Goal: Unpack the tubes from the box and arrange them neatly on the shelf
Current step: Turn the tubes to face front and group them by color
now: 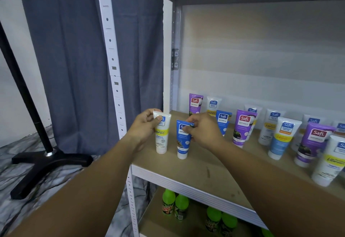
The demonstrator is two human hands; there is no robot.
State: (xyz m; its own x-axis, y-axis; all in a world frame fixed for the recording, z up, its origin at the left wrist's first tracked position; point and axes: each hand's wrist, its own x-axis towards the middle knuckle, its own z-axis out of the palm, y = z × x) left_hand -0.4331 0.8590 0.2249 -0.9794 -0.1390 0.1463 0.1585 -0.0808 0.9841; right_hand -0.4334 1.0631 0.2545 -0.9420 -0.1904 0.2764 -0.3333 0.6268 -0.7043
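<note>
White tube (pixel 162 134) with a yellow band and a blue tube (pixel 183 141) are both standing upright on the tan shelf (pixel 203 169), caps down, flat crimped ends pointing up, so the long axis is pretty much vertical on each. They sit side by side near the front left corner of the shelf, white one on the left, a small gap between them.

Left hand (pixel 144 126) has its grip on the top of the white tube, thumb across the front of the label and fingers curled over the crimp. Right hand (pixel 203 130) is pinching the top of the blue tube the same way, fingertips on the upper edge.

Further right and back on the shelf there's a bunch of other tubes (pixel 280 137) already lined up in rows: purple, blue and white ones, all upright with caps down too, labels facing front.

Lower shelf has some green bottles (pixel 175 207). Off to the left there's a grey curtain (pixel 74 59), a white perforated post (pixel 113 65) and a black stand (pixel 44 160) on a marble-look floor.
</note>
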